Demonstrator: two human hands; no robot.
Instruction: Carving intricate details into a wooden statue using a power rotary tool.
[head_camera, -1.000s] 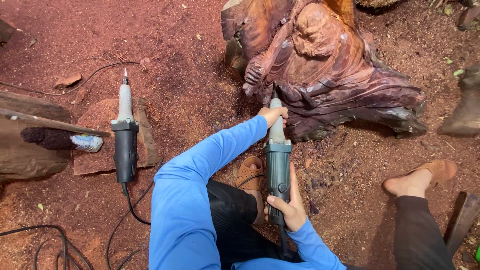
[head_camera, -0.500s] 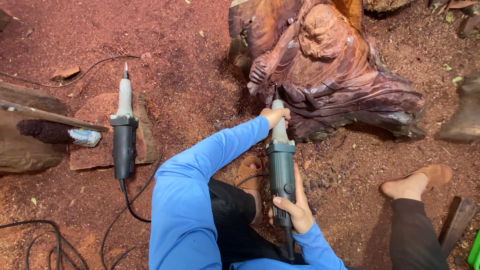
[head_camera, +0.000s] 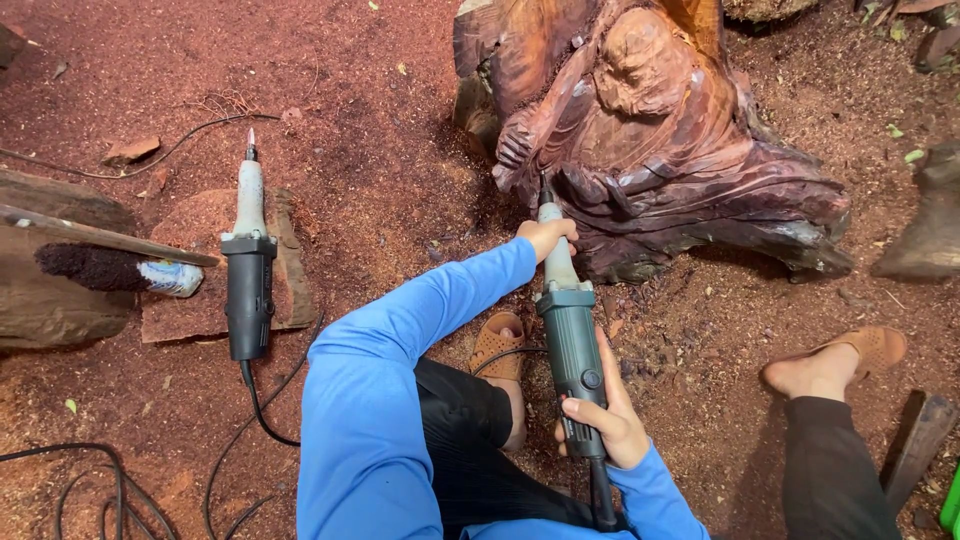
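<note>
The left hand (head_camera: 548, 236) grips the pale neck of a green die grinder (head_camera: 568, 340), and the right hand (head_camera: 605, 418) clasps its rear body near the cord. The grinder lies between the person's legs, its long axis running almost straight away from the person, tip up against the lower edge of a dark carved wood sculpture (head_camera: 660, 130). A second grinder (head_camera: 248, 275) rests on a flat wood slab (head_camera: 210, 270) well to the left, tip pointing away too. Beside it lies a brush (head_camera: 115, 268) with a white ferrule. Red sawdust ground (head_camera: 380, 130) surrounds everything.
</note>
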